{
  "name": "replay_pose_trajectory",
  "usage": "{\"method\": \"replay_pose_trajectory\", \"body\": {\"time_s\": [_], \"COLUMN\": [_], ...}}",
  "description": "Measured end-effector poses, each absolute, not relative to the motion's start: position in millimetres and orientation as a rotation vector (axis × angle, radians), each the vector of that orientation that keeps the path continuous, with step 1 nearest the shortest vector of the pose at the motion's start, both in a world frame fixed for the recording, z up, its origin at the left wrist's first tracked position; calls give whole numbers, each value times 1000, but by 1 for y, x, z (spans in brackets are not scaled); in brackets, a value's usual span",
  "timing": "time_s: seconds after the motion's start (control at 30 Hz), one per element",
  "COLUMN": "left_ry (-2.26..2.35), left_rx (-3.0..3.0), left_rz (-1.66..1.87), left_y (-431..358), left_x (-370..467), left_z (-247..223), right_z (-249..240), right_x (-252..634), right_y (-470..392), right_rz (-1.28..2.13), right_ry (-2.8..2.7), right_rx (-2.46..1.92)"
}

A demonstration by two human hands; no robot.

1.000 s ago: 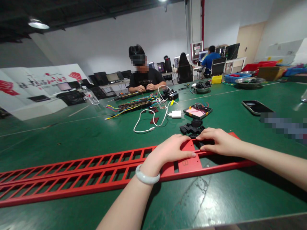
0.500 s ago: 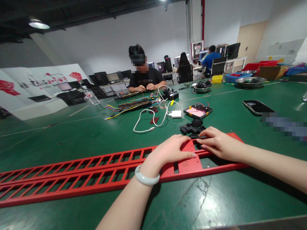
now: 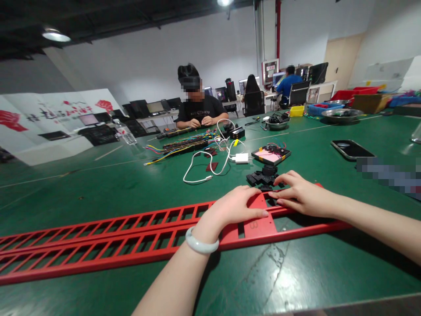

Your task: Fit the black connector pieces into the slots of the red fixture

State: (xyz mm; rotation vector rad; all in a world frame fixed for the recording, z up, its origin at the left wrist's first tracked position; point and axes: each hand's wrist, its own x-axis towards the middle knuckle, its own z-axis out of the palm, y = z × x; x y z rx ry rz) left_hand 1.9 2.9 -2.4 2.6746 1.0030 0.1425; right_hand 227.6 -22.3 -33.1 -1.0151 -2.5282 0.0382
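Head view: red frame (image 3: 131, 259) lies on green counter (image 3: 82, 292). Left hand (image 3: 235, 205) rests on plate (image 3: 263, 229), grip spread. Right hand (image 3: 302, 196) half-curled at black part (image 3: 272, 202); cannot tell if pinched. Work looks midway: 1 part within frame, black pieces (image 3: 261, 177) piled loose beyond.

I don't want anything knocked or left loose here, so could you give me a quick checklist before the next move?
1. Left hand steadying the red frame: ok, it rests across the plate section.
2. Right hand at the frame's opening: ok, fingertips at the far channel.
3. Black part fully seated: cannot tell, the fingers partly hide it.
4. Loose black parts close by: ok, piled just beyond the frame.
5. White charger off the frame: ok, it lies farther back.
6. Phone clear of the right forearm: ok, apart from it.
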Motion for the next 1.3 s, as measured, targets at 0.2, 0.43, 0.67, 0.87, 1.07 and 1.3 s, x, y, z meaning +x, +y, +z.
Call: {"method": "replay_pose_trajectory", "body": {"time_s": [0.2, 0.43, 0.67, 0.87, 1.07, 1.3], "left_ry": [1008, 1012, 1016, 1019, 1031, 1043], "left_rx": [2683, 2688, 2689, 2696, 2687, 2683], "left_rz": [152, 134, 122, 111, 101, 93], "left_y": [3, 4, 5, 4, 4, 4], "left_x": [2, 0, 1, 2, 3, 3], "left_z": [-4, -4, -5, -2, -1, -2], "right_z": [-37, -48, -52, -55, -55, -55], "right_x": [234, 238, 233, 236, 239, 243], "right_y": [3, 34, 31, 32, 31, 33], "right_rz": [-27, -179, -191, -183, -172, -72], "right_ry": [-2334, -2324, -2443, -2405, -2357, -2364], "right_rx": [-1106, -1303, -1335, -1340, -1256, -1199]}}
